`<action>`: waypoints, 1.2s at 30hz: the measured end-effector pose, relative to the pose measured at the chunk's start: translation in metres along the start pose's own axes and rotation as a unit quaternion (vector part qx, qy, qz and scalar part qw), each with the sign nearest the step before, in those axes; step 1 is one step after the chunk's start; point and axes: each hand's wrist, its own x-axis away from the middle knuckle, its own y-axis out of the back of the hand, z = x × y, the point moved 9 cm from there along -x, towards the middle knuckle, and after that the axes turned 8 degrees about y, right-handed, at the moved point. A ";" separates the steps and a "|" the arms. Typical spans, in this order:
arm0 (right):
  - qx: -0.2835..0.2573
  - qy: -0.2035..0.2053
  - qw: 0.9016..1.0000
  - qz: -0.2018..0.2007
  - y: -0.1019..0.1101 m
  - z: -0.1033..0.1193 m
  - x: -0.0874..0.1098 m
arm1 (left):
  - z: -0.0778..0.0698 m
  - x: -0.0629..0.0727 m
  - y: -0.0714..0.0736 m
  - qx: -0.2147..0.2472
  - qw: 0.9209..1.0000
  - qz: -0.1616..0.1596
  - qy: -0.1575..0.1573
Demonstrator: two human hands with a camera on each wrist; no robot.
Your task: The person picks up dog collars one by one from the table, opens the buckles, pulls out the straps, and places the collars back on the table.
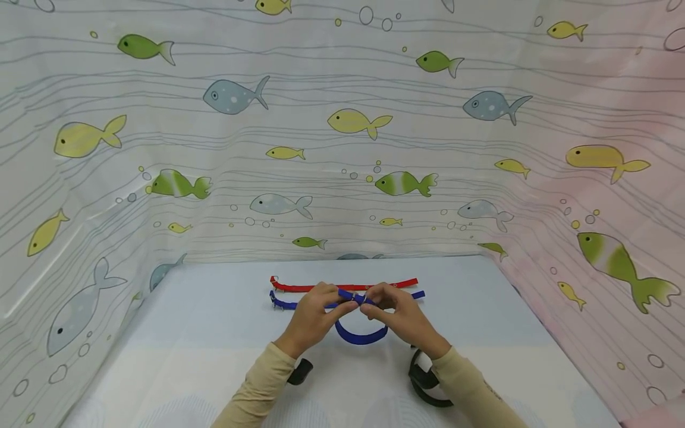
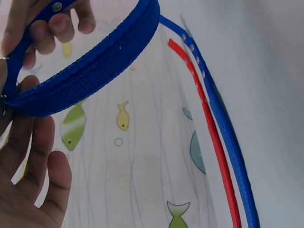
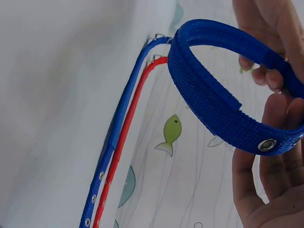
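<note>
A blue woven collar is bent into a loop, raised in front of the flat collars. My left hand pinches it near its metal buckle at the top of the loop. From the other side, my right hand grips the strap between thumb and fingers, close to the left fingertips. Metal-ringed holes show along the strap, one of them in the right wrist view. Fingers partly cover the buckle. Behind the hands, a second blue collar and a red collar lie stretched out side by side.
A small black object sits by the left forearm. Near the right forearm lies a black looped strap, partly covered by the sleeve. Fish-patterned sheeting rises behind the white table and along both sides.
</note>
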 end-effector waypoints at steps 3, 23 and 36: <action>-0.013 -0.006 1.000 0.013 -0.002 -0.001 0.000 | 0.000 0.000 0.001 -0.001 1.000 0.002 0.006; 0.010 -0.013 1.000 0.015 0.001 0.030 -0.001 | 0.002 0.002 -0.003 0.000 1.000 0.007 0.001; 0.038 -0.017 0.999 0.000 0.001 -0.006 0.002 | 0.004 0.001 -0.001 0.009 1.000 0.004 0.009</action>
